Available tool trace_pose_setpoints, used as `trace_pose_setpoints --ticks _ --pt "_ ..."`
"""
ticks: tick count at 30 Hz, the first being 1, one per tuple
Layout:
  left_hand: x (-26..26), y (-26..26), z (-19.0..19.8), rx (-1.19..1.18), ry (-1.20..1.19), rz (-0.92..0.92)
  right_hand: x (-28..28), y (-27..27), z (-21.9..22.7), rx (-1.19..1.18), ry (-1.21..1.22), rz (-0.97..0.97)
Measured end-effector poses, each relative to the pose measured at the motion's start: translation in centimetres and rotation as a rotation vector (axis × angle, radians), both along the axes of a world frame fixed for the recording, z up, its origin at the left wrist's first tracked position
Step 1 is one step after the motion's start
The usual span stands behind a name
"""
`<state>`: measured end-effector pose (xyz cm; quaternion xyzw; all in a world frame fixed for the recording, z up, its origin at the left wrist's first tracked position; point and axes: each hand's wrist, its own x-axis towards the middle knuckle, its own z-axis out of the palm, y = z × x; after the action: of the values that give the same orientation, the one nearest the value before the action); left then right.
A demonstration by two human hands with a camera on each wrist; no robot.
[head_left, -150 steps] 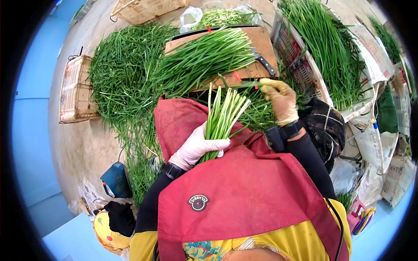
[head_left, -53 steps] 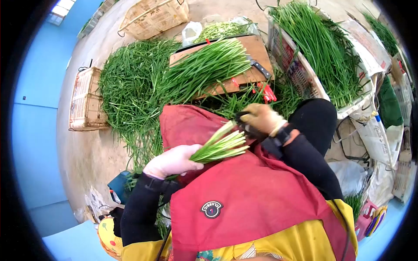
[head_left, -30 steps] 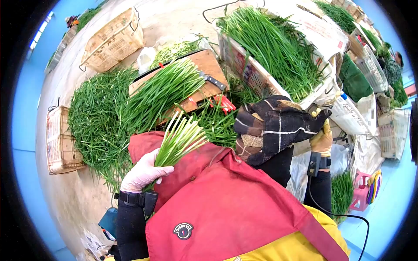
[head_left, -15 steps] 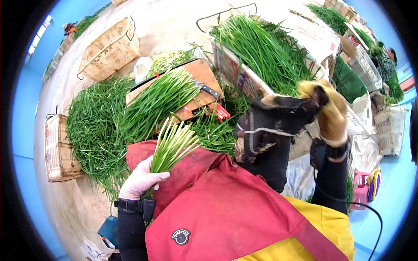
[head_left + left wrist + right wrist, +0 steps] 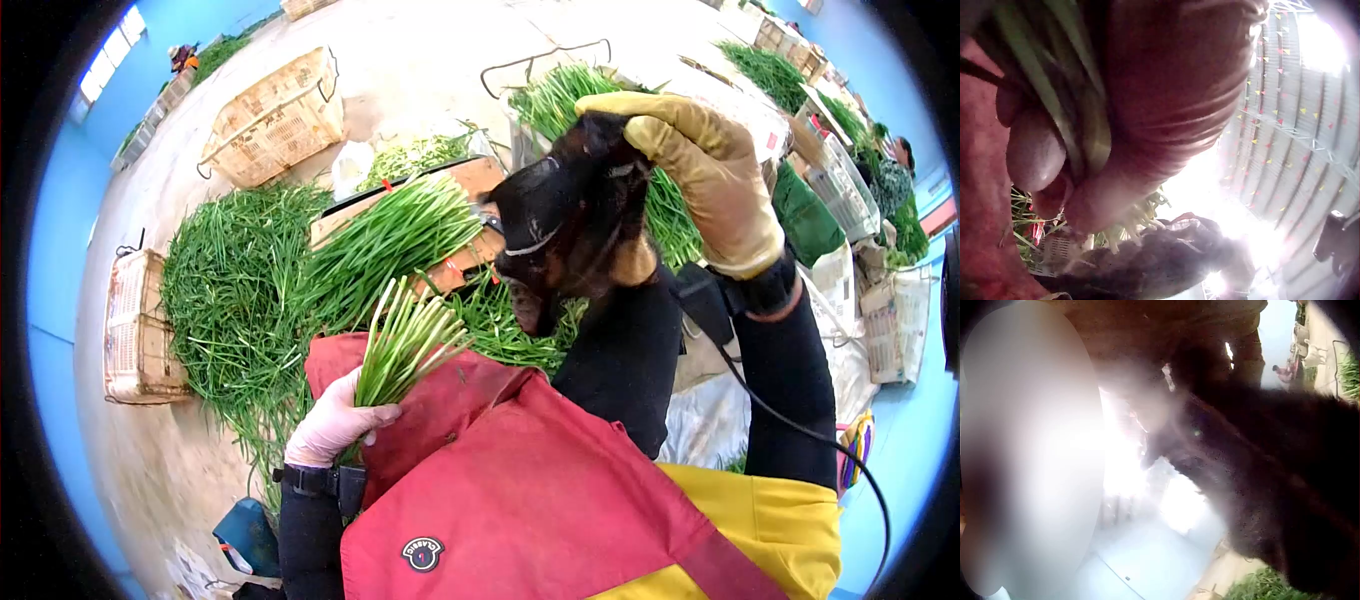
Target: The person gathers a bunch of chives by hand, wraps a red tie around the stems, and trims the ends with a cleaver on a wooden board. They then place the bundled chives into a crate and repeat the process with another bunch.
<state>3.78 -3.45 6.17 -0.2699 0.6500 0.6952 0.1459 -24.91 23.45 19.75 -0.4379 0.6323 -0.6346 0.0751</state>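
In a pale glove, the left hand (image 5: 333, 420) grips a bundle of cut green stalks (image 5: 398, 345), pale ends up, over the red apron (image 5: 500, 480). The left wrist view shows fingers curled round the green leaves (image 5: 1079, 81). The right hand (image 5: 705, 170), in a yellowish glove, pinches a dark patterned cloth (image 5: 570, 215) between thumb and fingers; it hangs raised above the right knee. That cloth also fills much of the right wrist view, dark and blurred.
A board (image 5: 480, 178) bears a pile of green stalks (image 5: 400, 235) and a partly hidden knife. Loose greens (image 5: 235, 290) lie on the left, near crates (image 5: 145, 330). A filled crate stands behind the cloth. A cable runs from the right wrist.
The right hand has gone from near the board to the right side, taken hold of the dark cloth and lifted it up and leftward. The left hand still grips its bundle.
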Motion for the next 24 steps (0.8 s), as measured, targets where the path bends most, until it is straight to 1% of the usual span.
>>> trace_pose_setpoints --ticks 1,3,5,6,9,10,13,14,15,17,18,19,21,22,23,24 --pt "0.2 0.4 -0.1 -0.008 0.016 0.024 0.4 -0.3 0.3 -0.015 0.03 0.025" --pt "0.4 0.6 -0.2 -0.011 0.009 0.03 0.8 -0.6 0.9 0.006 0.037 0.012" --pt "0.2 0.4 -0.1 -0.029 0.006 0.036 0.2 -1.0 1.6 0.07 0.552 -0.125" --pt "0.4 0.2 -0.2 -0.006 0.024 0.044 0.5 -1.4 1.6 -0.011 0.525 -0.118" --pt "0.7 0.2 0.5 -0.016 0.017 0.056 -0.5 -2.5 0.5 -0.039 0.471 -0.056" --pt "1.0 0.0 0.3 -0.026 0.03 0.064 0.0 -2.1 1.0 -0.024 0.545 -0.121" --pt "1.5 -0.5 0.4 -0.027 0.015 0.106 1.9 -2.2 2.4 -0.197 0.326 -0.006" --pt "1.8 -1.0 0.2 -0.014 0.0 0.077 1.2 -2.6 2.0 -0.085 0.367 -0.013" --pt "2.0 -0.9 0.5 -0.025 0.005 0.072 0.9 -3.3 1.2 -0.071 0.341 0.001" --pt "1.9 -0.8 0.8 0.01 0.032 0.1 1.4 -3.1 1.5 -0.082 0.457 -0.045" --pt "2.1 -1.2 0.3 0.029 0.028 0.082 2.6 -3.4 1.9 -0.182 0.252 0.03" --pt "2.1 -1.0 0.6 -0.009 0.004 0.117 2.5 -3.7 2.4 -0.159 0.44 -0.013" --pt "2.2 -1.1 0.4 -0.014 0.008 0.111 2.7 -3.9 2.1 -0.036 -0.158 0.13" --pt "2.0 -1.2 0.4 -0.013 0.032 0.113 2.8 -4.1 2.3 -0.04 0.005 0.053" --pt "2.2 -1.0 0.2 -0.003 0.052 0.126 3.8 -3.3 3.4 0.003 -0.007 -0.03" --pt "2.3 -1.3 -0.2 -0.004 0.048 0.104 3.9 -2.6 4.2 -0.067 -0.01 -0.01"
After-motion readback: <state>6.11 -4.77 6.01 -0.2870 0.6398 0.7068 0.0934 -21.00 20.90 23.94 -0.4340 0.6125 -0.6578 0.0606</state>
